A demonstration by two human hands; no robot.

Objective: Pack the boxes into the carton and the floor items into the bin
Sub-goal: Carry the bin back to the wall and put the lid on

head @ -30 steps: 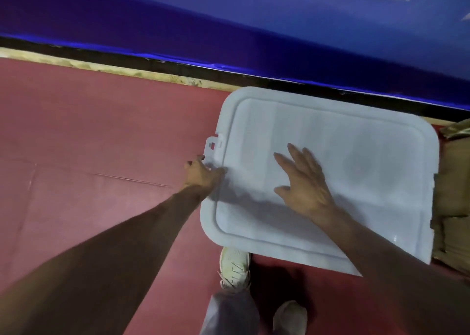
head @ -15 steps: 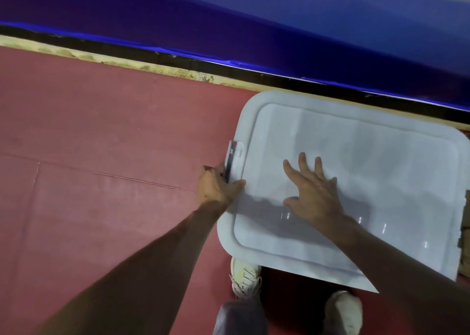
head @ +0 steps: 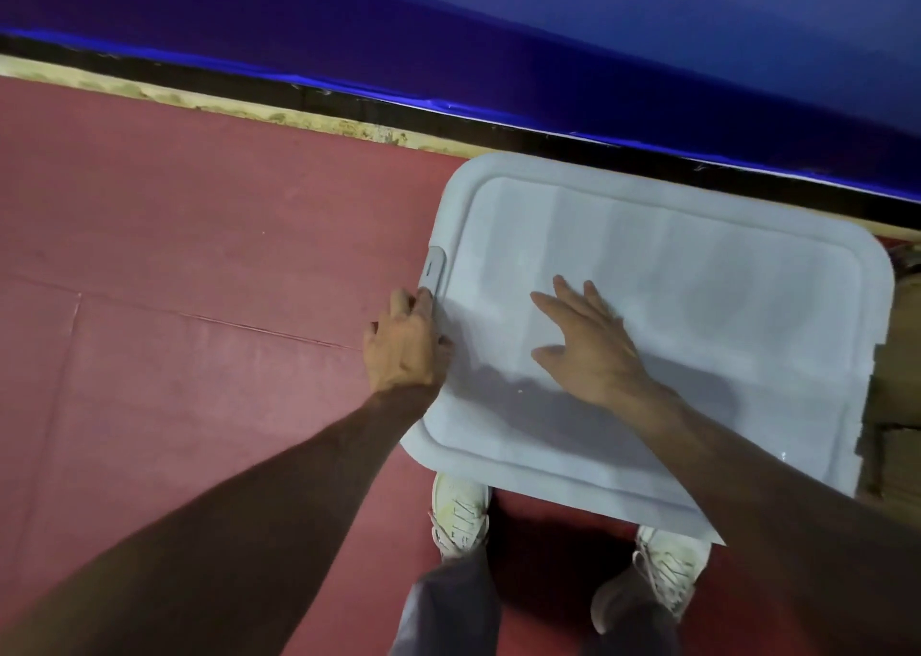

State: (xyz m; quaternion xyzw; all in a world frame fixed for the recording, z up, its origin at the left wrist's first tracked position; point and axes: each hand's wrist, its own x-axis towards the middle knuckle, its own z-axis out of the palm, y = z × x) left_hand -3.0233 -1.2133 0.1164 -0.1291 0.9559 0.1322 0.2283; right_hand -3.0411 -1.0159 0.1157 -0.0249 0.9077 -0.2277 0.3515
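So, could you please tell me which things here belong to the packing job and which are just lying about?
Job:
- white plastic bin lid
- white side latch
- left hand at the latch
- right hand flat on the lid
- brown cardboard carton, at the right edge

Not the job:
- red floor
- blue wall
- pale lace-up shoes

Lidded bin point(head: 697, 306) on red floor point(head: 199, 257)

Smooth matt plastic bin lid point(head: 697, 306)
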